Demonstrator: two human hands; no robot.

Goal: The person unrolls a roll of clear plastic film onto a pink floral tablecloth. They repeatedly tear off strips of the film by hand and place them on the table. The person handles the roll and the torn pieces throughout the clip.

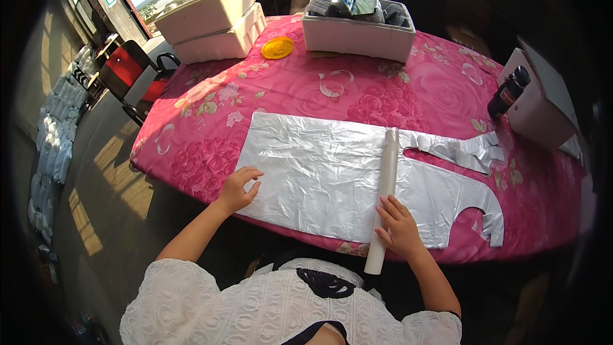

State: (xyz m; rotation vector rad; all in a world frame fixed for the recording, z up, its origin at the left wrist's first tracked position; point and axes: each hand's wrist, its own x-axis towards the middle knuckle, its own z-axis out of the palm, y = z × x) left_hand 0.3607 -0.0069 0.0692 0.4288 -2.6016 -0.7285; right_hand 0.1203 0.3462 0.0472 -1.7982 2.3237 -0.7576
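Head view: a silver sheet [306, 179] under a long pale tube [388, 166].
The sheet is spread out on the near middle of the pink cloth [287, 92], its looped ends to the right. The tube lies across it, near to far, so its weight may help keep the thin sheet flat. The right hand [400, 225] rests on the tube, fingers long and not wrapped round, perhaps to stop it rolling. The left hand [239, 190] is loosely curved at the sheet's left edge, thumb apart (whether it touches is hard to tell). A full white box [357, 39] sits far off, leaving room.
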